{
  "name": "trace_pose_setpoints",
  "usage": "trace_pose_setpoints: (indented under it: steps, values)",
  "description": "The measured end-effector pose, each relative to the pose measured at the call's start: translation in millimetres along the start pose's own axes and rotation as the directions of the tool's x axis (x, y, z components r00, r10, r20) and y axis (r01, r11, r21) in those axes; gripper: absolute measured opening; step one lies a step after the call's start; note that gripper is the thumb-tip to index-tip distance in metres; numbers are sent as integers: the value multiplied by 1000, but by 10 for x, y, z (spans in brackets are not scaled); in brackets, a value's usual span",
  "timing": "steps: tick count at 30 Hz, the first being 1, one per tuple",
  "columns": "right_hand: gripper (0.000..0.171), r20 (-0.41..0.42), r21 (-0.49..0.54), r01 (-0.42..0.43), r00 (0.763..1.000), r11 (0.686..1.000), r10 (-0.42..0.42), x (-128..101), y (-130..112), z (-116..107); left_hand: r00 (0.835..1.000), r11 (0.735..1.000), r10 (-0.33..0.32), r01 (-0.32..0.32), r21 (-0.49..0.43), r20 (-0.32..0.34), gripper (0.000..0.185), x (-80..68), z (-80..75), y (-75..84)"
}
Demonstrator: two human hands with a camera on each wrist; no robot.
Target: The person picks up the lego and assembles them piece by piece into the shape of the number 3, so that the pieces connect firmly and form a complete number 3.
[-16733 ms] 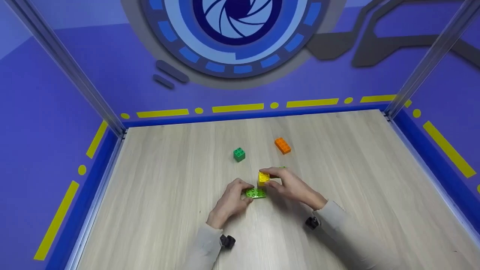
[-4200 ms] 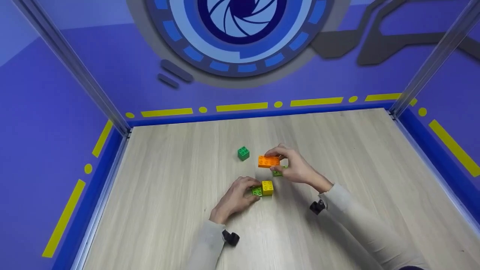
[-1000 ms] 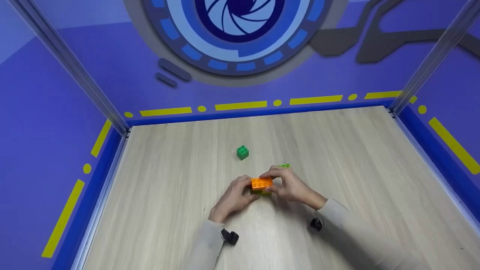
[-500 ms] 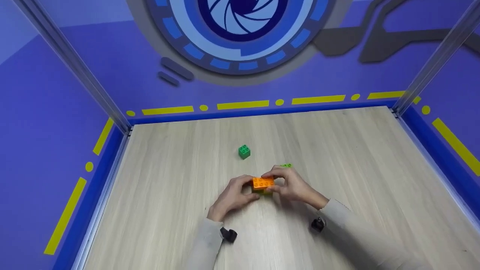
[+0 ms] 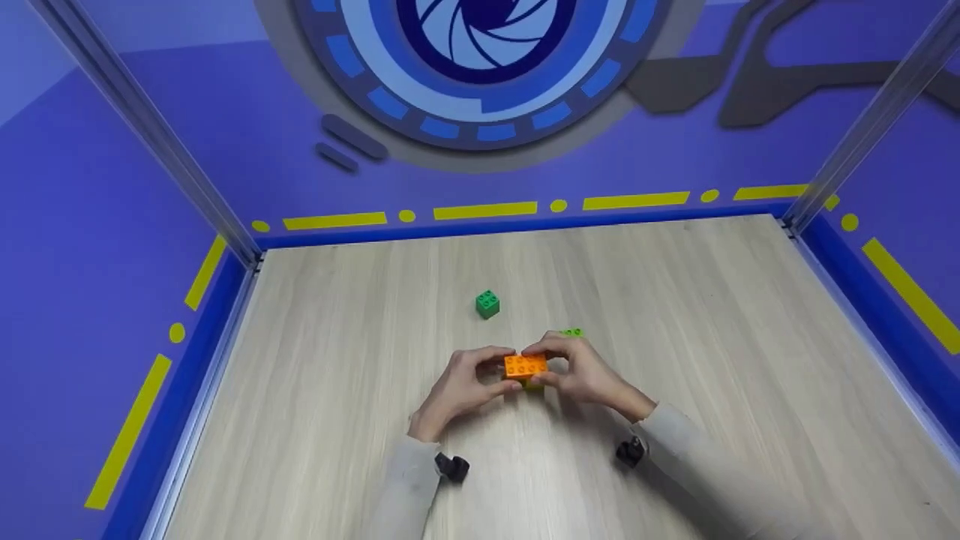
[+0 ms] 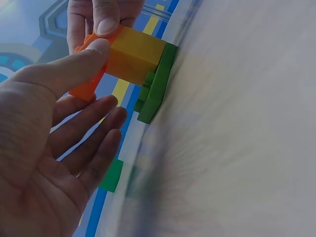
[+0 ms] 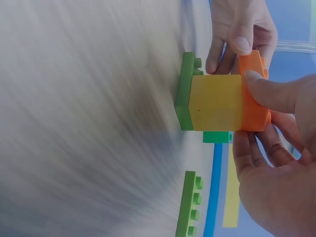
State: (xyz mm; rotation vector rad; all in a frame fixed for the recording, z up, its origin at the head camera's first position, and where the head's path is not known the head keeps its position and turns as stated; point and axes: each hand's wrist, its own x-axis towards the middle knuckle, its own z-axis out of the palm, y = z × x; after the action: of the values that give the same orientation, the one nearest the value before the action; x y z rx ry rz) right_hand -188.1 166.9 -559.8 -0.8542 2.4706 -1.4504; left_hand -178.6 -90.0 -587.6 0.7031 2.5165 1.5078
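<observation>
An orange brick lies across the top of a yellow brick, which stands at one end of a light green plate brick on the table. The orange brick's left half juts out past the yellow one, above the plate's bare studs. My left hand pinches the jutting end between thumb and index finger; its other fingers spread loosely in the left wrist view. At the other end, my right hand pinches the same orange brick with thumb and fingers. From the head, the orange brick hides most of the stack.
A dark green square brick sits farther back on the wooden table. Behind my right hand lies a second light green plate brick, partly hidden. Blue printed walls border the back and sides.
Earlier, the yellow brick went onto the green plate and my right hand fetched the orange brick onto it. In the last half second my left hand shifted from the plate to the orange brick.
</observation>
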Motion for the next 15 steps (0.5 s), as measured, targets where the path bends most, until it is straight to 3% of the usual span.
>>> trace_pose_setpoints:
  steps: [7, 11, 15]
  values:
    - [36, -13, 8, 3, 1000, 1000, -3, -8, 14, 23, 1000, 999, 11, -12, -47, -8, 45, -3, 3, 2]
    - [40, -21, 84, -25, 999, 996, 26, -32, 77, 39, 1000, 999, 6, -7, -42, -9, 46, -4, 3, 9]
    - [47, -22, 184, -107, 993, 977, 113, -81, 172, 59, 1000, 999, -7, 7, -33, -7, 50, -5, 4, 34]
